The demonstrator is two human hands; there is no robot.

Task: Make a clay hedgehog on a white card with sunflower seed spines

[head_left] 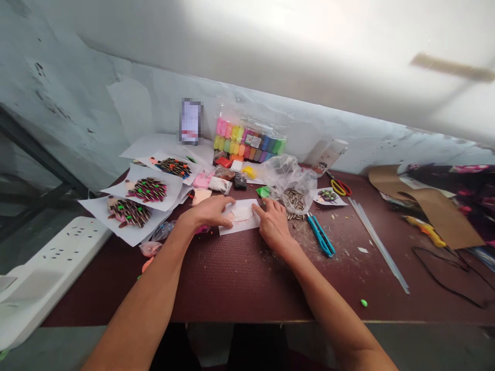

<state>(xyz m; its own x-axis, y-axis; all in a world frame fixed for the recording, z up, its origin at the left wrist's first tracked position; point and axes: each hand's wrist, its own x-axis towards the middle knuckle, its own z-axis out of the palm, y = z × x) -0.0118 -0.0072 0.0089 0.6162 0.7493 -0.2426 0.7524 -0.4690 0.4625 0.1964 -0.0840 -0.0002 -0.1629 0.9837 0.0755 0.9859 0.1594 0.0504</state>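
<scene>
1. Resting at the white card (pixel 244 220): left hand (pixel 212 211) is overlapping its left edge, right hand (pixel 275 222) is touching its right edge.
2. Left hand: thumb and index are standing apart, thumb lying over the card's left end. Not pinching, as far as it's showing.
3. Right hand: thumb is resting at the card's right edge, fingers are pointing forward beside it. Underside is hiding; can't tell if it's pinching or just pressing.
4. Card is lying on the tabletop (pixel 240 288) between both hands, a faint reddish outline showing on top.
5. Handling, my read: card is looking light, thin, fairly stiff but creasable, probably sliding easily. Edges and corners are offering the best hold; a hard squeeze is risking a bend.
6. Right of card: striped seeds (pixel 294 198) are sitting in and around a clear plastic bag (pixel 307 183); a teal tool (pixel 322 236) is lying beyond the right hand.
7. Behind card: a green lump (pixel 263 192) is sitting near its right corner, a multicoloured clay pack (pixel 247 147) is leaning on the wall farther back.
8. Left of card: paper sheets (pixel 93 206) are carrying seed-covered animal figures (pixel 147 190).
</scene>
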